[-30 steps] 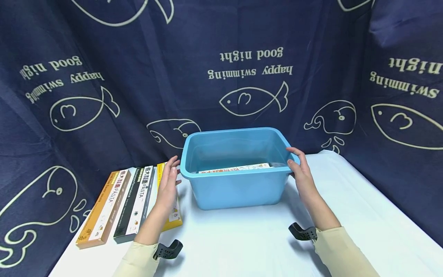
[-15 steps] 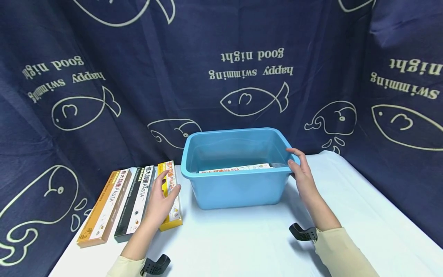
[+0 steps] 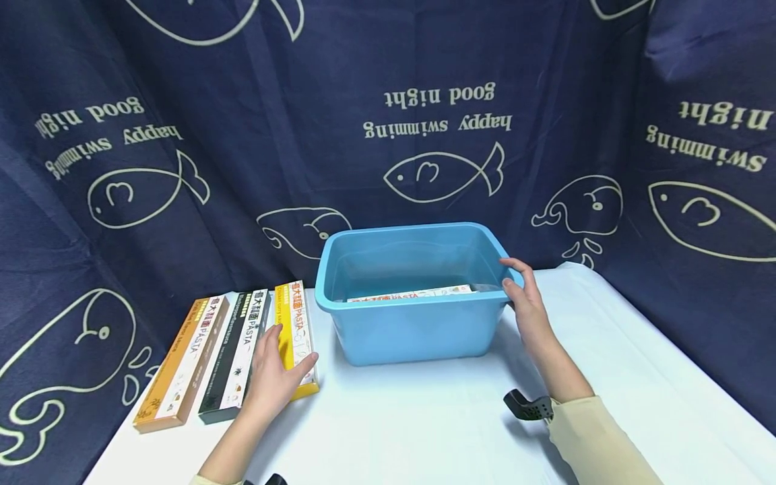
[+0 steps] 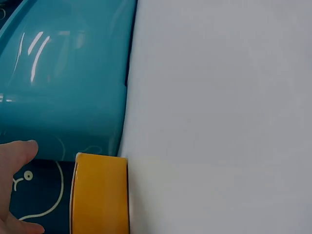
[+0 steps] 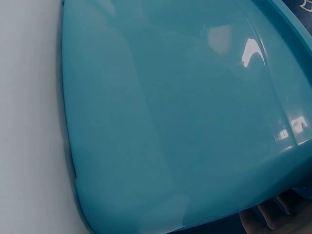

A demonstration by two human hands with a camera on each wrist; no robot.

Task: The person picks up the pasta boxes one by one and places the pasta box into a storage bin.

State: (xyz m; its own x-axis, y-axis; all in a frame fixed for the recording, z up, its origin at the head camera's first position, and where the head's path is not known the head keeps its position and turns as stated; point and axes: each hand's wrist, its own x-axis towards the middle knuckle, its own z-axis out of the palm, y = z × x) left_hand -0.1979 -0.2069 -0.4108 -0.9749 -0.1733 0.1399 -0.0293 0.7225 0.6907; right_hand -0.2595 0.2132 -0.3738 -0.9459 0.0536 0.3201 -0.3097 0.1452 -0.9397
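Observation:
A blue plastic bin [image 3: 418, 333] stands at the middle of the table, with a pasta box [image 3: 412, 295] partly visible inside. My right hand [image 3: 527, 306] grips the bin's right rim; in the right wrist view its fingers [image 5: 273, 214] show below the blue wall. Over the near part of a yellow pasta box [image 3: 302, 337], my left hand [image 3: 269, 374] is spread, thumb apart from the fingers. The left wrist view has the yellow box's end [image 4: 100, 195] beside the thumb and fingertip [image 4: 24, 151]; no contact can be made out.
Left of the yellow box lie a black pasta box [image 3: 236, 357] and an orange pasta box [image 3: 182, 364], side by side. A white cloth covers the table [image 3: 412, 424]. A dark blue curtain [image 3: 339, 135] with fish drawings hangs behind it.
My left hand has left the bin's left side and moved left and nearer to me, over the yellow pasta box. My right hand stays on the rim; the bin has not moved.

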